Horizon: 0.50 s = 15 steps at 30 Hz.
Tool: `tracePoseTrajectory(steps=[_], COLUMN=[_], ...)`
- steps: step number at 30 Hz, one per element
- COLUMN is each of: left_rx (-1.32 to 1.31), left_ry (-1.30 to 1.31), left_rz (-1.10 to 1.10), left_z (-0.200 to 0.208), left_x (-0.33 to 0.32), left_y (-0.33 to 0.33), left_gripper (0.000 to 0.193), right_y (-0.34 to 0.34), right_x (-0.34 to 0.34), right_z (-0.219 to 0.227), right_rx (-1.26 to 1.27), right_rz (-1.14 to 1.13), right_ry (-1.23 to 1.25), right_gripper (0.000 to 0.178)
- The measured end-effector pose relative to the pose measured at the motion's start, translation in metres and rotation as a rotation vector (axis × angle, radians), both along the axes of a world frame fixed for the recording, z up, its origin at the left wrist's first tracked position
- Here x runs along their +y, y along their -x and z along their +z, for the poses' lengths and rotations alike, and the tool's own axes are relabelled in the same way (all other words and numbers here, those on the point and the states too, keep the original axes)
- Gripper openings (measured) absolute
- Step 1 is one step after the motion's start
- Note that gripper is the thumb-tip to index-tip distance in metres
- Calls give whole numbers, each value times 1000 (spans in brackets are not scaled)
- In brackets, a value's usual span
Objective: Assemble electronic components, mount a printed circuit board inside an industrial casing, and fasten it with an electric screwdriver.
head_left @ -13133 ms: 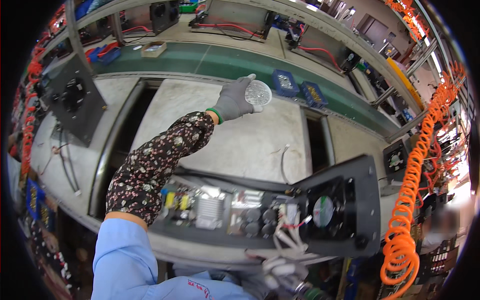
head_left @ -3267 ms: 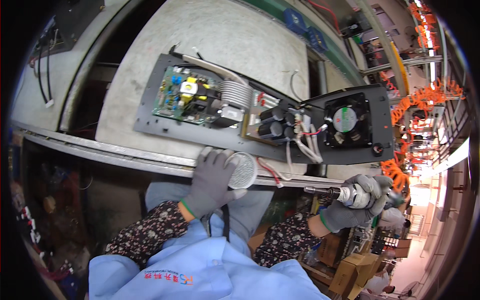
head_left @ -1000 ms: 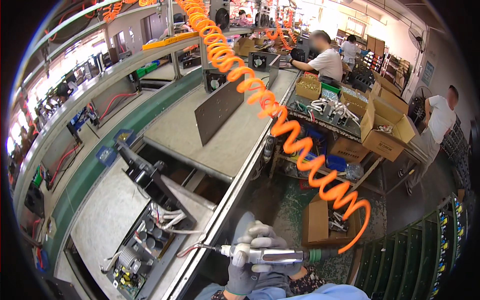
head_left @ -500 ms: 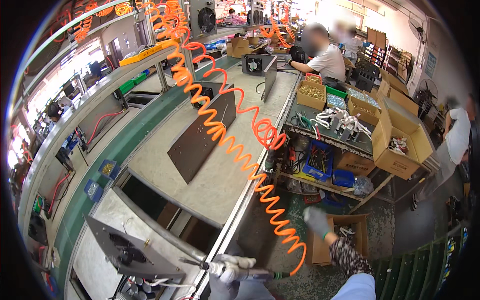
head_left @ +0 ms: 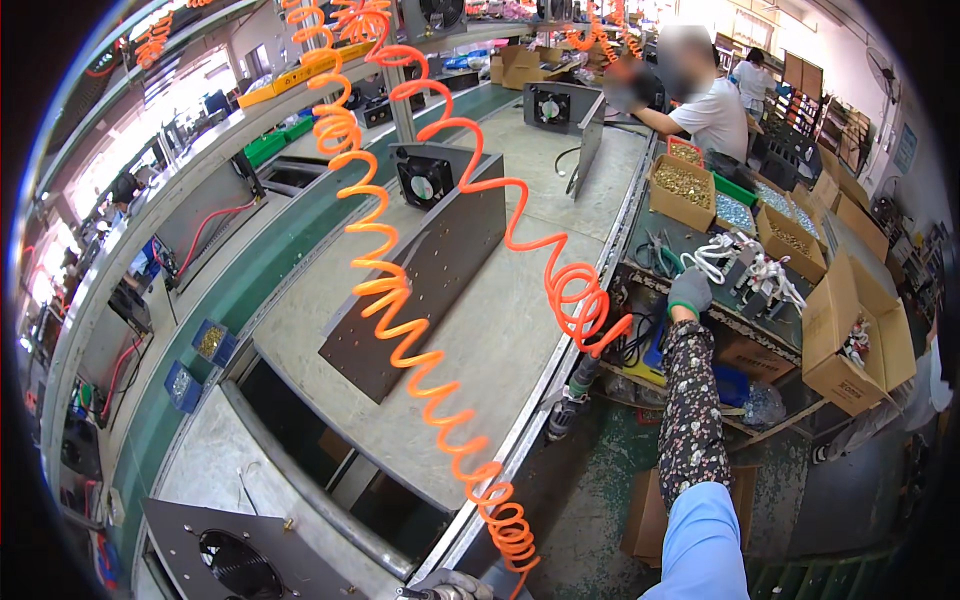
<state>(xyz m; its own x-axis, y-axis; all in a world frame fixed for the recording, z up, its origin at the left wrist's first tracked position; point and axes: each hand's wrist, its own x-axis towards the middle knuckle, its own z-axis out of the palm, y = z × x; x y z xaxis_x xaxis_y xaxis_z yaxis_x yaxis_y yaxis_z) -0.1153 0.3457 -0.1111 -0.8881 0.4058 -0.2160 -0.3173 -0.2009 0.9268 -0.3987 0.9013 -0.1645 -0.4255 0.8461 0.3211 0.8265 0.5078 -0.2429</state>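
My right hand, in a grey glove, reaches over the near edge of the side bench. It is beside a pile of white cables with connectors and close to green-handled pliers; its fingers are turned away and hidden. At the lower edge my gloved left hand is closed round a pneumatic screwdriver, mostly cut off by the picture's edge. An orange coiled air hose runs down toward it. Left of that hand lies a dark metal panel with a round fan.
Another dark panel with a fan stands on the conveyor table. A second air tool hangs from a red coil beside the rail. Boxes of screws and an open carton line the bench. A person sits beyond.
My right hand has moved up and forward from above the floor carton to the bench's cables. My left hand with the screwdriver has sunk toward the lower edge as the view shifted.
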Motion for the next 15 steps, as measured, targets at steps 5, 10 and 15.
tracePoseTrajectory(steps=[5, 10, 15], left_rx=[-57, -74, 36], left_ry=[11, -6, 89], left_rz=[62, 84, 79], left_z=[-14, -12, -6], left_x=[1, 8, 12], left_y=[-9, -13, -25], left_gripper=[27, 25, 22], right_y=[9, -23, -94], right_x=[-11, 31, 23], right_z=[21, 45, 75], right_rx=[-3, 193, 342], right_rz=[-42, -58, 34], right_ry=[92, 154, -45], right_gripper=[23, 28, 25])
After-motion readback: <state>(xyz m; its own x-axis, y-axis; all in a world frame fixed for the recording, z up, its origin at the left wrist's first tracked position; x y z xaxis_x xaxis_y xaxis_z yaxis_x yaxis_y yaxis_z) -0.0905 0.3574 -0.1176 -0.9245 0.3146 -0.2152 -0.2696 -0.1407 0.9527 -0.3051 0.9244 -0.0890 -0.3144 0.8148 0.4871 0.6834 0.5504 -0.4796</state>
